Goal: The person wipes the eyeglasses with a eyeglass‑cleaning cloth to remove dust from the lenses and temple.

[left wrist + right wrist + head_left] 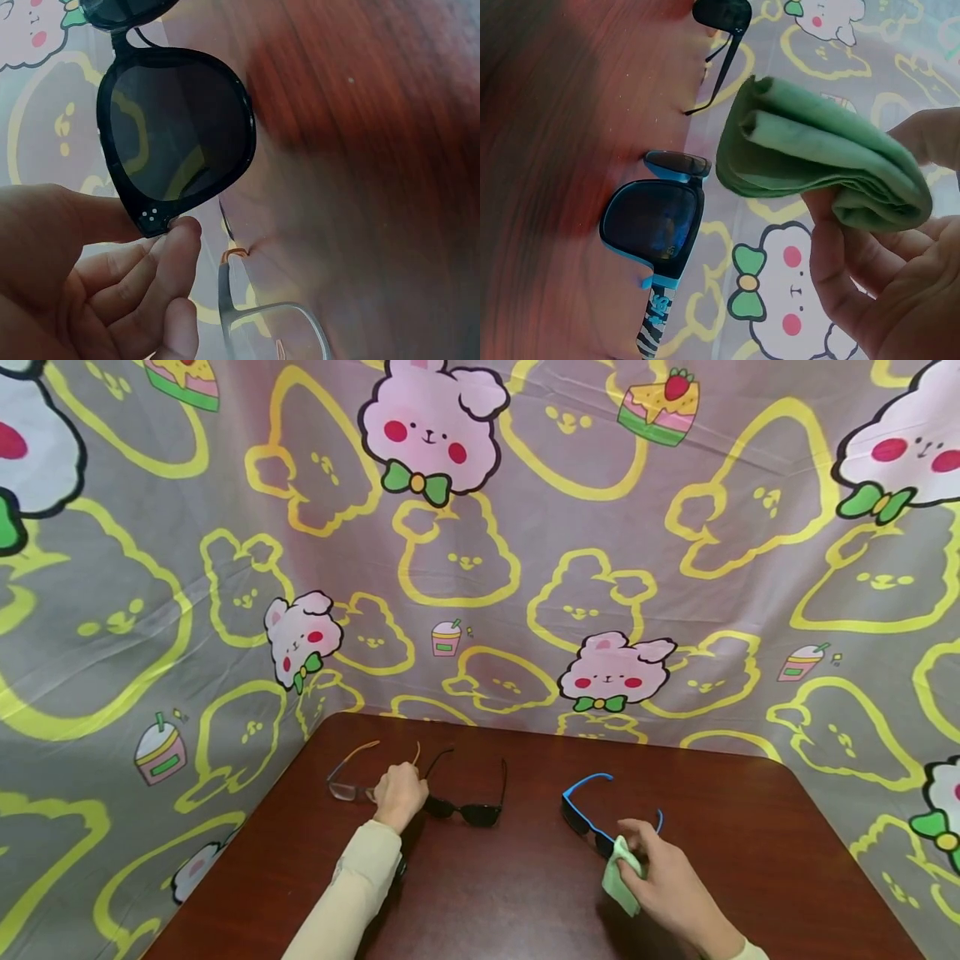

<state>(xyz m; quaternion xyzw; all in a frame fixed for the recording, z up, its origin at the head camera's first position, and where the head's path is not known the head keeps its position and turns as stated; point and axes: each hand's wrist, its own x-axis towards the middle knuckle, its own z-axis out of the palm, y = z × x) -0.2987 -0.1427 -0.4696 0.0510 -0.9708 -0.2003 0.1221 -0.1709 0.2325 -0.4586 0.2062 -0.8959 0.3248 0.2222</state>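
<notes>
Thumb and fingers of my left hand (401, 795) pinch the outer corner of black sunglasses (244, 112), by the three small dots near the hinge. Their temples point to the back of the table in the head view. Just left of that hand lie eyeglasses with clear lenses (343, 792) and orange-tipped temples. My right hand (671, 881) grips a folded green cloth (817, 150) between thumb and fingers. Close by the cloth are blue-framed sunglasses (576, 817) with dark lenses; a zebra-striped temple (651, 330) shows in the right wrist view.
Everything rests on a dark reddish-brown wooden table (510, 877) with a glossy top. A patterned curtain (465, 568) with rabbits and yellow outlines encloses the back and sides. Part of a small dark object (402, 866) shows beside the left sleeve (360, 868).
</notes>
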